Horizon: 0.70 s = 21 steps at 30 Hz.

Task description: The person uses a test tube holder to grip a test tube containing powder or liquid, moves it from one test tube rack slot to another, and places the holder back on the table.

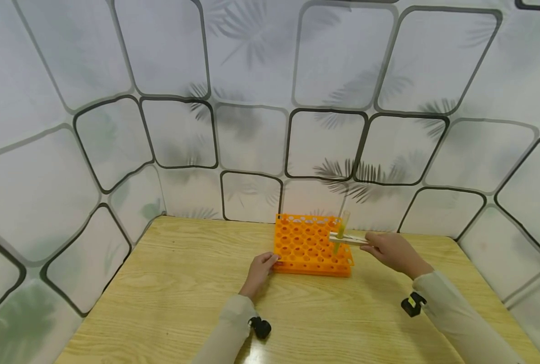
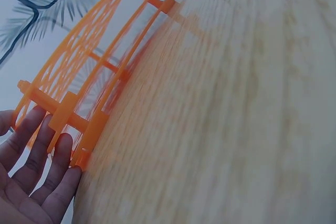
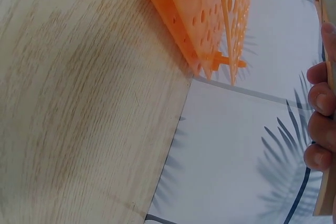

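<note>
An orange test tube rack point(image 1: 313, 269), with rows of round holes, stands on the table. My left hand point(image 1: 257, 275) holds its left front corner; in the left wrist view the fingers point(image 2: 39, 161) touch the rack's end point(image 2: 68, 114), with only part of the thumb showing. My right hand point(image 1: 395, 253) grips a wooden test tube clamp point(image 1: 354, 239) to the right of the rack. The clamp's jaws hold a slightly tilted test tube point(image 1: 341, 230) containing yellow-green liquid. Its lower end is over the rack's right side; I cannot tell whether it sits in a hole.
The rack stands near the back edge of the wood-grain table point(image 1: 183, 293). Behind and on both sides hangs a pale curtain point(image 1: 252, 136) with dark rounded outlines and leaf prints. Each wrist carries a small black camera point(image 1: 261, 327).
</note>
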### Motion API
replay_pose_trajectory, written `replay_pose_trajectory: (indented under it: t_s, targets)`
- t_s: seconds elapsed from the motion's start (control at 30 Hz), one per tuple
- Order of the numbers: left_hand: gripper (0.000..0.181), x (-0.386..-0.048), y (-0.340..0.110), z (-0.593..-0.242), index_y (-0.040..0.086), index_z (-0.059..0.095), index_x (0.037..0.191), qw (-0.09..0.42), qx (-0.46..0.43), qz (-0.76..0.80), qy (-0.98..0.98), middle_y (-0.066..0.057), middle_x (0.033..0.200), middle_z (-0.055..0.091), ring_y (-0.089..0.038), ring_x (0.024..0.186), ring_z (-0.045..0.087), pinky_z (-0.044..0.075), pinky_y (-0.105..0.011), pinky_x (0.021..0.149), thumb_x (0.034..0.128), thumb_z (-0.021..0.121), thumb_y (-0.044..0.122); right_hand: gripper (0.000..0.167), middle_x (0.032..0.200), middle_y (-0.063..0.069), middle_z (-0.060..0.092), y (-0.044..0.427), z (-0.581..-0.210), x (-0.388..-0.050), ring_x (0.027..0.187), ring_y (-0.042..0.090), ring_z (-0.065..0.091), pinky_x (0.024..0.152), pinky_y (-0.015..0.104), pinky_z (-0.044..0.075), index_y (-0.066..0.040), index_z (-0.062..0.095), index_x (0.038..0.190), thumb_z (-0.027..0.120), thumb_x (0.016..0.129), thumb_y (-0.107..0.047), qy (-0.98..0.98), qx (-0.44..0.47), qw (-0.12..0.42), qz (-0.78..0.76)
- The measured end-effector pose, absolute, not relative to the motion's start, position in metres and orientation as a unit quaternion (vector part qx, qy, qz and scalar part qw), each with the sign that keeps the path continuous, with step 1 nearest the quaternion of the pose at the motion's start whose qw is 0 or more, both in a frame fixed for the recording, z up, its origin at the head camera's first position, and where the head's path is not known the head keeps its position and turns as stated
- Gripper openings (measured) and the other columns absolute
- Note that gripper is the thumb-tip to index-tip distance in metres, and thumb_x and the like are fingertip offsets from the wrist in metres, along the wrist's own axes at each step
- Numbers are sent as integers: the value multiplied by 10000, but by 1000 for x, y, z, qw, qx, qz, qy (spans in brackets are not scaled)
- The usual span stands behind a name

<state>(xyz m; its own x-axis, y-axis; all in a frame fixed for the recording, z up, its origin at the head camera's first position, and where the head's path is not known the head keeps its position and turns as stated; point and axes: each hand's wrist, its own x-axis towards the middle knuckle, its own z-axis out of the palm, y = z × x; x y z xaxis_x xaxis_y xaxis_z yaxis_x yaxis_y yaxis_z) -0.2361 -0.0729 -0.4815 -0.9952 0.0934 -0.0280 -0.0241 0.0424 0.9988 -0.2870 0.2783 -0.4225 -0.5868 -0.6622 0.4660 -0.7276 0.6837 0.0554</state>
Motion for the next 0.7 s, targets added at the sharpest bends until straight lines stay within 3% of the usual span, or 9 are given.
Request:
replay_pose_trajectory:
  t_s: [0.13,0.37,0.7]
  targets:
    - [301,-236,-73,-482,-154,595,1014,44,23,690,722,-307,1065,605,-236,905,587,478,-335,762,982,463,115,330,576,-143,238,279,-423,-286,502,-32,176,497,169,222,-170,400,734,727,782,-176,-886,395,233,71]
    - [302,-236,-72,-483,-165,586,1001,36,30,689,723,-315,1062,602,-334,951,578,475,-359,759,983,457,108,320,559,-155,287,278,-425,-286,491,-40,193,496,165,239,-161,421,748,742,761,-166,-881,401,241,69]
    - [318,-241,-73,-491,-154,596,1039,39,30,693,719,-297,1069,614,-380,1018,590,499,-415,820,987,456,128,276,569,-141,343,280,-427,-283,490,-36,227,490,174,256,-170,427,764,696,824,-184,-904,373,193,74]
